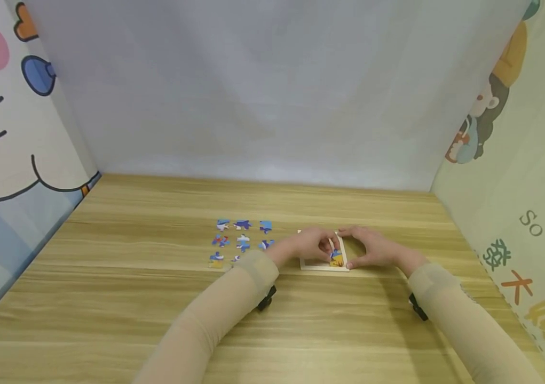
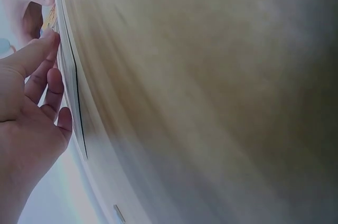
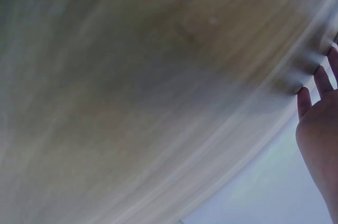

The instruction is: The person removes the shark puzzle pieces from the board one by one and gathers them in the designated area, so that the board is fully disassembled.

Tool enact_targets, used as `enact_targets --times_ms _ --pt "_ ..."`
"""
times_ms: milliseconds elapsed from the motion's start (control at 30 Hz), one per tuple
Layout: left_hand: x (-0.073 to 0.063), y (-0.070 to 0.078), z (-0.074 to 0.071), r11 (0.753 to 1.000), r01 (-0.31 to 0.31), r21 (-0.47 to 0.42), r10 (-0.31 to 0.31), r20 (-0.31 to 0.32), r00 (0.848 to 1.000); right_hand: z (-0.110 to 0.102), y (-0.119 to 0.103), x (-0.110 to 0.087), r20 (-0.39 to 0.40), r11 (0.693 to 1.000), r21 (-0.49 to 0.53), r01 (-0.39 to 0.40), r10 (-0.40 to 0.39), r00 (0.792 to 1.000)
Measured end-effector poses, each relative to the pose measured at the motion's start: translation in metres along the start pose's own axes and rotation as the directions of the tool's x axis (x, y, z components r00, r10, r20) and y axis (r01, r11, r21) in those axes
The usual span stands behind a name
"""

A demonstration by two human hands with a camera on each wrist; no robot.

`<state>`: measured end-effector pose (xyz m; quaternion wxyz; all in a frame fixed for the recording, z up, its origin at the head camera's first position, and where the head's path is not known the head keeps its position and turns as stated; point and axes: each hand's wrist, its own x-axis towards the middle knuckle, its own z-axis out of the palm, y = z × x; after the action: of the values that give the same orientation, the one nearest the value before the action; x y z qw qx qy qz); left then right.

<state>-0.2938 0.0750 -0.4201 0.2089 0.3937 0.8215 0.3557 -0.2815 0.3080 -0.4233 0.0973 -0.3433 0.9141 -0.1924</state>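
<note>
A white-edged puzzle frame (image 1: pixel 324 268) lies flat on the wooden table. In its lower right corner is a yellow and blue puzzle piece (image 1: pixel 336 260), partly covered by fingers. My left hand (image 1: pixel 312 244) reaches over the frame and pinches this piece between thumb and fingertips. The left wrist view shows the left hand (image 2: pixel 31 92) from the side, its thumb and index tip close together at the frame's edge. My right hand (image 1: pixel 373 248) rests at the frame's right side, thumb by the lower corner and fingers by the upper one, spread apart. The right wrist view catches only part of it.
Several loose puzzle pieces (image 1: pixel 242 242) lie in rough rows left of the frame, some partly hidden by the left forearm. A pale curtain (image 1: pixel 262 96) hangs behind the table (image 1: pixel 157 309). Printed panels stand on both sides.
</note>
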Motion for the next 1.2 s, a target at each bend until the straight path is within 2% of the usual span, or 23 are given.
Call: enact_targets --times_ms 267,567,867,1200 --pt "0.0 0.001 0.0 1.0 0.006 0.027 -0.006 -0.01 1.0 0.0 -0.002 0.0 -0.004 1.0 0.004 0.0 0.0 1.0" --pt "-0.006 0.009 -0.016 0.998 0.01 0.055 -0.006 -0.065 0.998 -0.001 -0.004 0.001 -0.002 1.0 0.004 0.003 -0.003 1.0" --pt "-0.021 0.023 -0.04 0.995 0.019 0.095 -0.011 -0.092 0.996 -0.001 -0.003 -0.001 0.009 1.0 0.018 0.002 -0.002 1.0" --pt "-0.044 0.034 -0.065 0.998 0.033 0.044 -0.029 -0.094 0.995 -0.003 -0.006 -0.001 0.003 1.0 0.001 0.01 -0.01 1.0"
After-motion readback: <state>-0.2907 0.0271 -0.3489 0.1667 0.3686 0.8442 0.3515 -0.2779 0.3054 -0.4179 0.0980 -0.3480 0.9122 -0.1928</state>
